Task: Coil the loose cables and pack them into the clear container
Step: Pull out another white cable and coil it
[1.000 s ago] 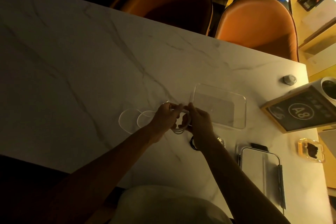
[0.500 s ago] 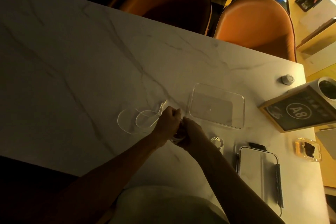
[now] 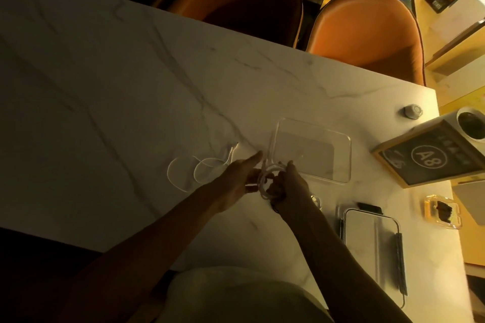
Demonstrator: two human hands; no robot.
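Observation:
A small coil of white cable (image 3: 263, 181) hangs between my hands, just off the near left corner of the clear container (image 3: 312, 151). My right hand (image 3: 290, 186) grips the coil from the right. My left hand (image 3: 240, 177) lies against the coil's left side with its fingers stretched out toward the container. The cable's loose end (image 3: 194, 173) trails left over the marble table (image 3: 105, 86) in two flat loops. The container stands open with nothing inside.
The container's lid (image 3: 372, 241) lies at the near right by the table edge. A framed A8 sign (image 3: 427, 157), a small grey knob (image 3: 413, 111), a yellow dish (image 3: 442, 211) and a white cup (image 3: 472, 123) sit at the right. Orange chairs (image 3: 367, 29) line the far side.
My hands rose from the table toward the container's corner. The left hand's fingers opened out straight, and the white coil now shows between the hands.

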